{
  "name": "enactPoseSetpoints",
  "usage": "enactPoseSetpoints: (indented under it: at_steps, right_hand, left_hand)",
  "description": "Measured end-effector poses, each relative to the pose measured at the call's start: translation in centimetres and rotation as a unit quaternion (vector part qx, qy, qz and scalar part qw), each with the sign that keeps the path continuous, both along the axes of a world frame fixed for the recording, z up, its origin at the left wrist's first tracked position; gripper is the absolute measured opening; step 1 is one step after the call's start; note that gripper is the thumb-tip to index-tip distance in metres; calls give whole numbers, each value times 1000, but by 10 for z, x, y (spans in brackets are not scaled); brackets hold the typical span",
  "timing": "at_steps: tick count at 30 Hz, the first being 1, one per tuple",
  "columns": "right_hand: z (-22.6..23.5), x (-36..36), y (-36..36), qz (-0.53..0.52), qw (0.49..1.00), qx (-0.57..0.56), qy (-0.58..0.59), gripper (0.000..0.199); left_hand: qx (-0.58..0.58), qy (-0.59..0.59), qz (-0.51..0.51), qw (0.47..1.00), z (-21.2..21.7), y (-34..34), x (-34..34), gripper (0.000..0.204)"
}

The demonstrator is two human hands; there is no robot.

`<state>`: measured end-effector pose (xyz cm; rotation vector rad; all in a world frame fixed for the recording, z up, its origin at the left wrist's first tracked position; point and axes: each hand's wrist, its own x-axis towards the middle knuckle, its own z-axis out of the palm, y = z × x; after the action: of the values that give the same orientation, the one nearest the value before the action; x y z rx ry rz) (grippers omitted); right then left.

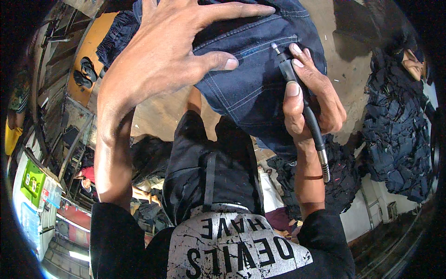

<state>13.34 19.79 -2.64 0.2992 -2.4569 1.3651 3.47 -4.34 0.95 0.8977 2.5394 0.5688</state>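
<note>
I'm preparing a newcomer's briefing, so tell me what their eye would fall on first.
Probably the left hand, looming large at upper left of centre, spread over dark blue denim. Next, right of centre, the right hand grips a slim black tool. Heaped dark cloth stands out along the right side.

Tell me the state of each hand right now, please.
Left hand: open, spread on the dark blue denim garment.
Right hand: closed, holding a slim black, silver-tipped, pen-shaped tool.
</note>
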Motion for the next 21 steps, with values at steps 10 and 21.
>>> enactPoseSetpoints:
  at_steps: [10,21]
  right_hand:
    - [6,2,0,-17,1000,19,-14,25]
    - [3,2,1,-31,999,13,2,22]
  left_hand:
    - [8,-20,-5,1000,2,-2,-2,69]
    - [-1,-5,-7,1000,1,-1,0,69]
